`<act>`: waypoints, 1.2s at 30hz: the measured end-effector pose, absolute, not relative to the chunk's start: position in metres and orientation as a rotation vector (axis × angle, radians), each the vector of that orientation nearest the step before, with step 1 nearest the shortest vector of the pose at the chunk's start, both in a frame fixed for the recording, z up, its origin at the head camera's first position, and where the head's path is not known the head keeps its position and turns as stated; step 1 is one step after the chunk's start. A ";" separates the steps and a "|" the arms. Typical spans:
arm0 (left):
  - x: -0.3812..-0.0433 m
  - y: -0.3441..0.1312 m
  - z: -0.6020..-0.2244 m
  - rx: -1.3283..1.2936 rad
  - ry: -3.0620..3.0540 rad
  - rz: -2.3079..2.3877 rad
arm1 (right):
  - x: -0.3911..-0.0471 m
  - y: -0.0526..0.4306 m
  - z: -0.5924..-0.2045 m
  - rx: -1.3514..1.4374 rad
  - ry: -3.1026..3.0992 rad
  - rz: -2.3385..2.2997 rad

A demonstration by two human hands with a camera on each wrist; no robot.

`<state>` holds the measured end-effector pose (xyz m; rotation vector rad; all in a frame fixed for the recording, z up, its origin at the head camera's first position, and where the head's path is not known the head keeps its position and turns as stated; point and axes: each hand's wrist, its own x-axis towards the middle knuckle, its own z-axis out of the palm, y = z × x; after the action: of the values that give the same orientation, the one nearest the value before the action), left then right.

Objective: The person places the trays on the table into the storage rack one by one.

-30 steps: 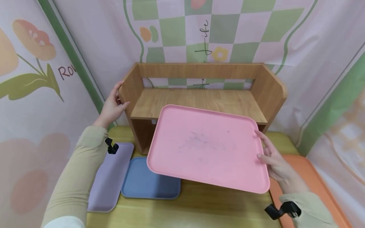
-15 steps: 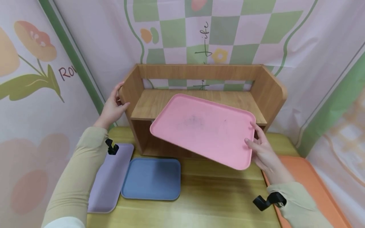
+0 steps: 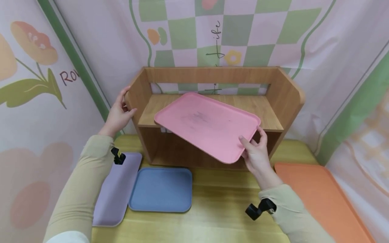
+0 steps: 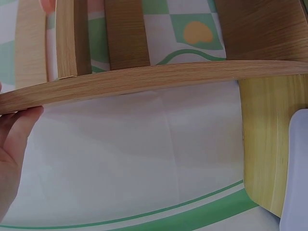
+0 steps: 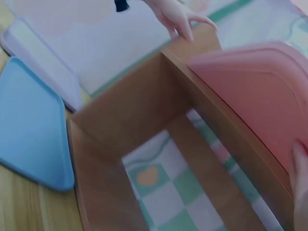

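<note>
A pink tray [image 3: 206, 125], scuffed in its middle, tilts over the upper board of a small wooden desktop shelf [image 3: 209, 75]. My right hand [image 3: 257, 156] holds the tray by its near right corner, thumb on top and fingers at the rim. Whether the tray's far edge touches the board I cannot tell. My left hand [image 3: 118, 114] grips the front edge of the shelf's left side panel [image 3: 138, 101]. In the left wrist view, the thumb [image 4: 24, 126] lies against that panel's edge. The right wrist view is blurred, with the pink tray [image 5: 255, 91] above the shelf's lower compartment.
On the wooden table [image 3: 222, 202], a blue tray [image 3: 161, 190] lies before the shelf. A purple tray [image 3: 120, 189] sits at the left, partly behind my left forearm. An orange tray [image 3: 319, 192] lies at the right. Patterned curtains [image 3: 240, 33] hang behind.
My right hand has carried the pink tray away from me, up and left toward the shelf's upper board, turning it flatter. My left hand stays on the side panel.
</note>
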<state>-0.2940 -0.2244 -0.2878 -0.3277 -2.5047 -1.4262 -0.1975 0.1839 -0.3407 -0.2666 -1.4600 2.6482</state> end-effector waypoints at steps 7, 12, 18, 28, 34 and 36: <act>-0.294 -0.227 -0.289 -0.294 -2.509 -1.417 | -0.201 0.138 -0.343 -0.295 -1.464 2.551; -0.295 -0.224 -0.289 -0.314 -2.502 -1.425 | -0.203 0.128 -0.346 -0.243 -1.444 2.575; -0.295 -0.222 -0.288 -0.312 -2.500 -1.433 | -0.219 0.163 -0.341 -0.229 -1.459 2.658; -0.297 -0.222 -0.289 -0.267 -2.530 -1.421 | -0.222 0.195 -0.336 -0.004 -1.609 2.907; -0.295 -0.222 -0.290 -0.275 -2.517 -1.420 | -0.210 0.193 -0.341 0.279 -1.787 2.935; -0.295 -0.222 -0.290 -0.281 -2.517 -1.410 | -0.207 0.192 -0.342 0.347 -1.803 2.951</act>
<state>-0.2951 -0.2218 -0.2899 -0.2811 -2.5169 -1.4104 -0.2068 0.1924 -0.3424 0.3470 -1.8030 2.9509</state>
